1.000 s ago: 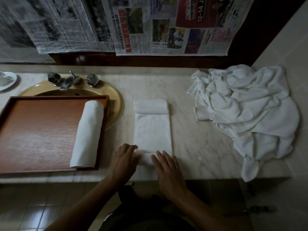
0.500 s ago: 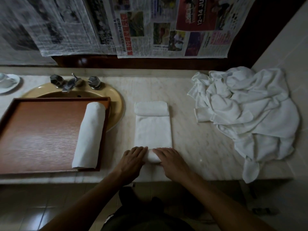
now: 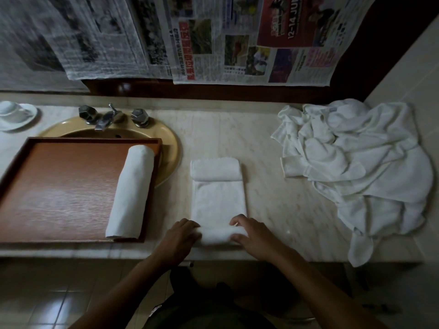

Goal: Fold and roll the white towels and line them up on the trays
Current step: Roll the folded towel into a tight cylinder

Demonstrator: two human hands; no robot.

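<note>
Marble counter [image 3: 285, 210], near its front edge: left hand [image 3: 181, 238] and right hand [image 3: 254, 236], both curled, grip the rolled near end of a folded white towel [image 3: 218, 200].

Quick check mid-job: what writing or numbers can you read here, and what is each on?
"12-14 JUN": white on the red advert in the newspaper hung on the wall; cut off at the frame edge.
All other newsprint: too blurred to read.
Towel pile and tray: no writing visible.
</note>
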